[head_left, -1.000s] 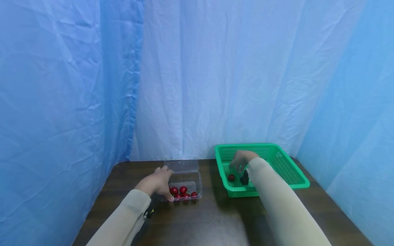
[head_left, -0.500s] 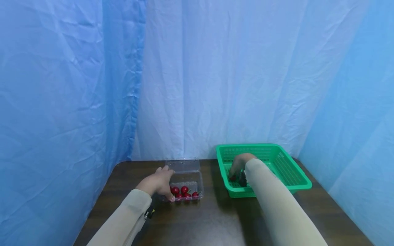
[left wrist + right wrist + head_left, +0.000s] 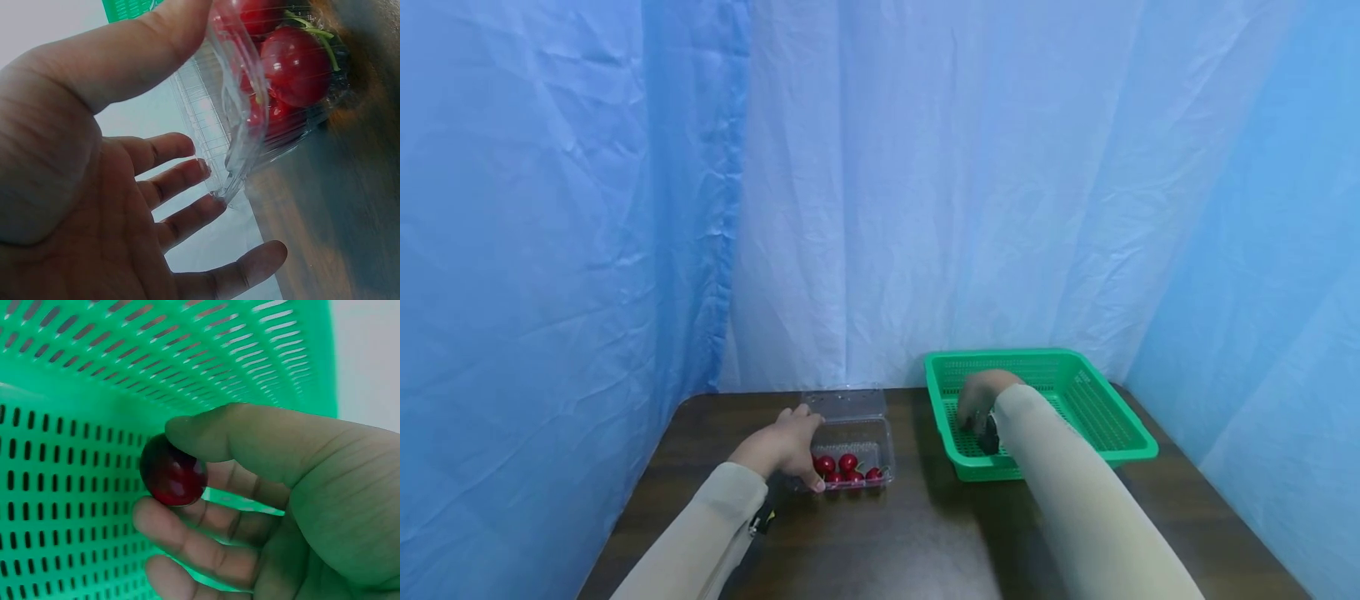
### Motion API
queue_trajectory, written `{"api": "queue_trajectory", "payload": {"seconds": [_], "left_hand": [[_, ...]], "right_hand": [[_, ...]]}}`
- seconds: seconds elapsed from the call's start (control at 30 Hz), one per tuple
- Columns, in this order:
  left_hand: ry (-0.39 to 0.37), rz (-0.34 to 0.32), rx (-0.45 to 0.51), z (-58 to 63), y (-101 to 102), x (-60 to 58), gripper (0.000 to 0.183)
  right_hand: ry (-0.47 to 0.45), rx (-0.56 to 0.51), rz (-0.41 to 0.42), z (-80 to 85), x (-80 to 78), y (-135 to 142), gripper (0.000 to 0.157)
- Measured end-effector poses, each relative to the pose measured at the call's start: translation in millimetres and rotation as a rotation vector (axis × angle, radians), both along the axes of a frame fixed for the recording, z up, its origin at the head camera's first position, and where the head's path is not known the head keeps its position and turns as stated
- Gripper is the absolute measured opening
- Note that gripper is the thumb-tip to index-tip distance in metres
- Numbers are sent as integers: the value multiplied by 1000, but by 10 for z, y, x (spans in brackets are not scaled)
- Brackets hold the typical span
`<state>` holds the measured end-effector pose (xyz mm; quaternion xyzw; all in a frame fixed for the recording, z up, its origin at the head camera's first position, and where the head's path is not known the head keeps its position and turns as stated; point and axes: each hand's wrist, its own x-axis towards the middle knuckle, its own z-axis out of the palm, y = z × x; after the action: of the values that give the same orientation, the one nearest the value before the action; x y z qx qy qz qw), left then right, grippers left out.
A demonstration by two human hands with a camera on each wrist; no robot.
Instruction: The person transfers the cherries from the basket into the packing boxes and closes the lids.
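In the head view my left hand (image 3: 786, 443) holds the left side of a clear plastic clamshell box (image 3: 872, 429). Its thumb lies at the front corner, and in the left wrist view several fingertips touch the rim. Several red cherries (image 3: 848, 462) with green stems lie in the box, some behind the thumb. My right hand (image 3: 983, 397) is down inside a green plastic basket (image 3: 1123, 425). There, the right wrist view has a dark red cherry (image 3: 172, 478) pinched between thumb and fingers, just above the slotted floor; the head view hides it behind the hand.
The box's clear lid (image 3: 846, 405) is hinged back, towards the blue curtain (image 3: 880, 208) behind the dark wooden table (image 3: 880, 550). The basket's raised walls surround my right hand. More blue curtain hangs at both sides.
My right hand has reached down onto the cherry on the basket floor, pinched it and lifted it slightly. The left hand and the box have stayed in place.
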<state>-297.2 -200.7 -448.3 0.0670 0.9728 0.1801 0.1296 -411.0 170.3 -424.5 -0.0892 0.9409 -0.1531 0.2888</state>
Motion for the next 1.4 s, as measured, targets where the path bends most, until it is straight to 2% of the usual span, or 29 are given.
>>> {"api": "queue_trajectory", "payload": {"seconds": [0.27, 0.37, 0.43, 0.57, 0.73, 0.83, 0.97, 1.07, 1.17, 1.4], "left_hand": [[8, -1, 3, -15, -19, -15, 109], [11, -2, -2, -6, -11, -7, 110], [12, -6, -4, -8, -4, -10, 110], [13, -9, -9, -11, -1, -15, 110], [15, -12, -10, 9, 6, -3, 111], [17, -18, -10, -1, 8, -3, 111], [20, -17, -10, -18, 1, 1, 110], [16, -13, -4, -3, -8, 18, 109], [15, -12, 5, 11, -18, 31, 109], [7, -11, 13, -4, -14, 12, 108]], "right_hand": [[61, -79, 14, 149, -117, -27, 19], [90, -119, 21, 232, -125, -40, 15], [117, -151, 36, 288, -112, -64, 12], [188, -193, 72, 417, -43, -165, 19], [271, -142, 101, 560, 47, -377, 40], [331, -112, 113, 606, 106, -493, 38], [396, -111, 125, 601, 189, -659, 8], [405, -125, 167, 546, 253, -812, 12], [388, -162, 221, 456, 334, -964, 8], [327, -251, 308, 137, 491, -1261, 3]]}}
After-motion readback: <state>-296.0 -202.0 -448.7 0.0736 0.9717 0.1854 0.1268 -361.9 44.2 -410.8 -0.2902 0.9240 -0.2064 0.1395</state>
